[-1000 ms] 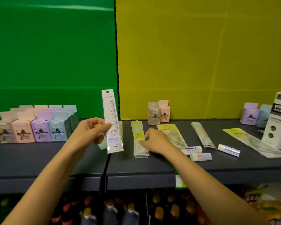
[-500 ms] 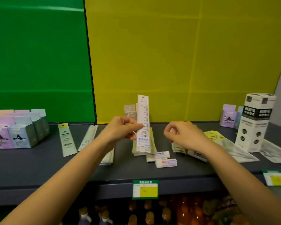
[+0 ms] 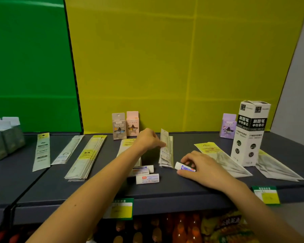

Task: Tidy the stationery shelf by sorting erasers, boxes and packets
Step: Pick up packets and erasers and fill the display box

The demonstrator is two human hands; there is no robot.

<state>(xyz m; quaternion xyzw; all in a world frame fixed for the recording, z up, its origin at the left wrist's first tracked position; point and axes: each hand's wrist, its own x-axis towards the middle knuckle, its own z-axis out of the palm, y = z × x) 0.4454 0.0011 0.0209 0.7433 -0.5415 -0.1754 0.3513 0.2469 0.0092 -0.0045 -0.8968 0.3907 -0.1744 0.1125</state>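
Ruler pkt (image 3: 164, 136) now lowered onto pkt stack (image 3: 167, 159), L hand (image 3: 150, 139) pinching it; R hand (image 3: 200, 165) grips eraser (image 3: 183, 167), both left of tall refill box (image 3: 249, 134).

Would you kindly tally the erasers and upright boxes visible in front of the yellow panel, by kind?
White paper-sleeved erasers: 3 (one in the right hand)
Small star-window cardboard boxes: 3
Tall white-and-black cardboard box: 1
Total: 7

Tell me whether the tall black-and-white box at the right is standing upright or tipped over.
Upright: the tall black-and-white box stands on its small end on the dark shelf, its flap end uppermost.
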